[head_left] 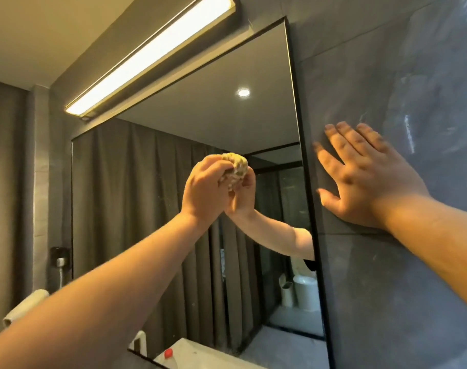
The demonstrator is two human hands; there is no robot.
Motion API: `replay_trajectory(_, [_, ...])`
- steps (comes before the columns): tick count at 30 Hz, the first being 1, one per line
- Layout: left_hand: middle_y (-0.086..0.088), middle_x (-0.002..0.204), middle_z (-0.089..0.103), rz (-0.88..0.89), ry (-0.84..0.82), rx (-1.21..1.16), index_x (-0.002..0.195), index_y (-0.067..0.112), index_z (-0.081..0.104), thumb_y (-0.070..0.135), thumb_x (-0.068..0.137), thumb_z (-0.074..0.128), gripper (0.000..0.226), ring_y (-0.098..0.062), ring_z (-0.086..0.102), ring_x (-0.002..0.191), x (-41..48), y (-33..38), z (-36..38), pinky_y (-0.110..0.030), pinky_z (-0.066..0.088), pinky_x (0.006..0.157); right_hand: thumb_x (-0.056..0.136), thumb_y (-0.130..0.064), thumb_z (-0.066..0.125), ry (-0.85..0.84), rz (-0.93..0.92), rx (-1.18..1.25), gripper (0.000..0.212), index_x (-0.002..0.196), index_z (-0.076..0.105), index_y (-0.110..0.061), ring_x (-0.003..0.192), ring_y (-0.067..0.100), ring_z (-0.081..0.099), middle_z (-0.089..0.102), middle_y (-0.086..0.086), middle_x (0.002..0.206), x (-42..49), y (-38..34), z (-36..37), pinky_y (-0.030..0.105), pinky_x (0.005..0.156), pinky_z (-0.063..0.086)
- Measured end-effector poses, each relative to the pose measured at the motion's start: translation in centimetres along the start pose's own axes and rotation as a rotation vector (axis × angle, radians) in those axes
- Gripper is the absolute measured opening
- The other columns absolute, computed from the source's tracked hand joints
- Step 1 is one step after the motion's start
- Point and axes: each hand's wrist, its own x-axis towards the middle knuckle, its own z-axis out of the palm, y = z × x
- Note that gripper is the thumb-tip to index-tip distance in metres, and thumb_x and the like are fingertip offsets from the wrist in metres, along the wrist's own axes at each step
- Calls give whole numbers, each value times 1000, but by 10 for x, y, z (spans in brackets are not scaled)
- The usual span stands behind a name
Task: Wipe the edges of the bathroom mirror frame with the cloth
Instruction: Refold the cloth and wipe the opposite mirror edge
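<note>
Against the mirror (174, 161), left hand (204, 187) gripped the balled cloth (236, 169). Right hand (365, 179) lay flat, fingers spread, on the wall (386, 75).

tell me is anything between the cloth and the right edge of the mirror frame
Nothing visible. The left hand holds the bunched cloth against the glass, and only bare mirror lies between it and the black frame edge. The right hand rests on the wall beyond.

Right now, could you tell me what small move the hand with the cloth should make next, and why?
Probably slide the left hand rightward to the mirror's black right frame edge. It grips the balled cloth against the glass, away from any edge, while the right hand rests flat on the wall tile.
</note>
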Motion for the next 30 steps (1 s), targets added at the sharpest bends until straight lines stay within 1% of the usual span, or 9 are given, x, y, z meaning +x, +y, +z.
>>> replay_trajectory(2, [-7, 112, 66, -48, 75, 8, 112, 11, 68, -1, 81, 66, 34, -20, 62, 102, 28, -7, 1, -30, 51, 92, 86, -60, 29, -9, 10, 5, 85, 149, 37, -5, 146, 39, 25, 28, 26, 156, -3, -2, 0, 53, 120, 18])
replay_trajectory(4, [-6, 122, 61, -152, 53, 6, 128, 15, 58, -2, 79, 64, 52, -17, 56, 111, 45, -12, 3, -22, 44, 95, 86, -60, 27, -22, 18, 9, 85, 149, 36, -5, 147, 39, 24, 27, 26, 157, -4, -3, 0, 54, 120, 18])
replay_trajectory(8, [-3, 112, 62, -104, 58, -23, 116, 17, 70, 5, 84, 63, 36, -11, 56, 101, 23, -5, 10, -3, 37, 86, 87, -63, 28, -42, 33, 7, 86, 150, 34, -5, 148, 41, 20, 23, 27, 157, -19, -13, 3, 56, 120, 15])
replay_trajectory(13, [-8, 112, 63, -47, 23, 16, 115, 7, 69, 4, 88, 63, 28, -21, 61, 100, -36, 3, 12, -27, 51, 88, 87, -62, 30, -55, 62, 15, 86, 152, 30, -6, 149, 41, 16, 19, 27, 158, -35, -28, 8, 56, 121, 11])
replay_trajectory(18, [-12, 113, 65, 34, -69, 85, 112, 5, 71, 6, 90, 60, 24, -21, 58, 105, -97, 3, 9, -15, 34, 102, 86, -59, 32, -60, 75, 15, 85, 152, 29, -6, 149, 41, 13, 18, 28, 158, -40, -32, 10, 56, 121, 10])
replay_trajectory(22, [-12, 121, 62, 89, -140, 69, 115, 2, 69, 18, 98, 47, 32, -22, 58, 111, -130, -1, 1, -23, 37, 107, 87, -58, 33, -59, 80, 27, 84, 152, 29, -5, 149, 42, 14, 18, 28, 158, -40, -33, 10, 56, 121, 10])
replay_trajectory(26, [3, 111, 50, 227, -126, 7, 106, -6, 66, 28, 106, 27, 52, 2, 44, 122, -116, 2, -11, 4, 20, 101, 86, -58, 35, -54, 85, 22, 85, 152, 29, -5, 149, 42, 15, 18, 28, 158, -41, -34, 10, 56, 121, 11])
replay_trajectory(28, [18, 105, 54, 151, -93, 117, 113, 5, 65, 19, 104, 37, 32, 15, 50, 111, -103, -14, -8, 4, 31, 93, 86, -58, 35, -51, 84, 20, 85, 152, 30, -4, 148, 42, 16, 19, 29, 158, -40, -34, 10, 57, 121, 11])
replay_trajectory(30, [2, 110, 63, -18, -67, 93, 114, 7, 67, 10, 93, 48, 29, -4, 61, 107, -83, -37, -7, -12, 43, 94, 86, -58, 34, -52, 88, 20, 85, 152, 30, -5, 148, 43, 17, 20, 29, 157, -40, -34, 10, 57, 121, 12])
